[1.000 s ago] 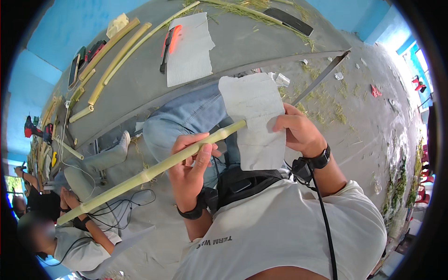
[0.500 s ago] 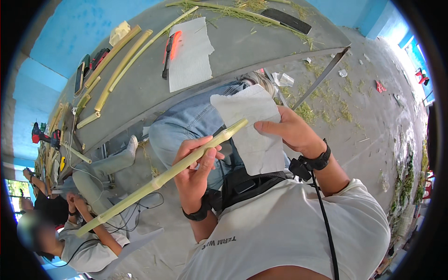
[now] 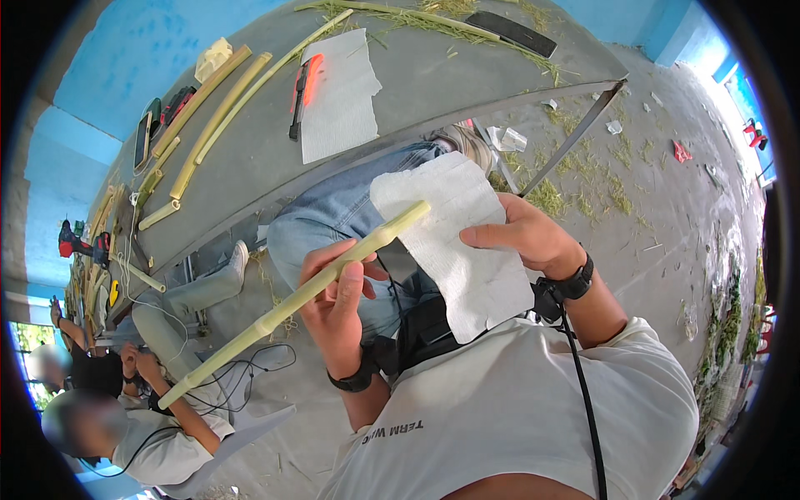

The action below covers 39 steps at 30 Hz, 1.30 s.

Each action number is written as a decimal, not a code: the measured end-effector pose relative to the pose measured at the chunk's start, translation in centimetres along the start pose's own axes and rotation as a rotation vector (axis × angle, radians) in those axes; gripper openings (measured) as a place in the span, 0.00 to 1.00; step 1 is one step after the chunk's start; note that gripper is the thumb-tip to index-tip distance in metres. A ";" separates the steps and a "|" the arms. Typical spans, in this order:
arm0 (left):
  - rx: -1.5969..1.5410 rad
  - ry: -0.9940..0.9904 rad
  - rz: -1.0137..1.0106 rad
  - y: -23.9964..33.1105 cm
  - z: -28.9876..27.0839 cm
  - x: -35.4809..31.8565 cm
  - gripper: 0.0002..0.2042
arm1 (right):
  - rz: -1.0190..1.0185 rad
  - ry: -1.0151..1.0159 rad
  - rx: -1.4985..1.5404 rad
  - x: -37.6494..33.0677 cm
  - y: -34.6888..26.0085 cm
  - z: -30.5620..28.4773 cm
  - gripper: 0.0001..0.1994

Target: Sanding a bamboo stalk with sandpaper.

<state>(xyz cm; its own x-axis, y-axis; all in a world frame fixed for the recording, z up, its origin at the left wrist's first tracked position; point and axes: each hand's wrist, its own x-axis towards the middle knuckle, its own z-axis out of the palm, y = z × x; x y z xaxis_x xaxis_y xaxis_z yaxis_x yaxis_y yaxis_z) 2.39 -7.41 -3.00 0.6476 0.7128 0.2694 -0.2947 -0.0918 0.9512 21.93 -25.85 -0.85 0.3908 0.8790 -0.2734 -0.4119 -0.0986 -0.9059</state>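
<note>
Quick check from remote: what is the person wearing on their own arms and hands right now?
Both hands are bare, no gloves. The left hand has a black band at its wrist; the right hand has a black watch-like band, with a thin black cable running down from near it. Forearms are uncovered below the short sleeves of a white T-shirt.

Bright, even daylight is seen throughout; the strongest light is admitted at the far right rim, well right of the counter (image 3: 433,92), where the floor is washed pale. A soft shadow is cast beneath the counter's near edge. The white paper sheet (image 3: 467,250) below the counter is rendered near-overexposed. Strong fisheye bending is shown along the counter's edge, and a black vignette encloses the frame. Focus is sharp centrally; figures at lower left are blurred.
</note>
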 end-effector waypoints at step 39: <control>0.227 -0.035 0.254 1.9 3.7 -0.1 0.14 | -0.305 -0.170 0.419 0.5 -0.2 0.8 0.35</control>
<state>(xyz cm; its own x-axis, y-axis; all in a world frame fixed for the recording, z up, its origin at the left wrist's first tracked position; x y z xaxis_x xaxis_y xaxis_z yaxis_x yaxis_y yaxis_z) 4.35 -10.20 -0.63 0.5986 0.6233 0.5032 -0.2881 -0.4187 0.8612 21.58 -25.02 -0.53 0.4193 0.9052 0.0690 -0.6070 0.3361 -0.7202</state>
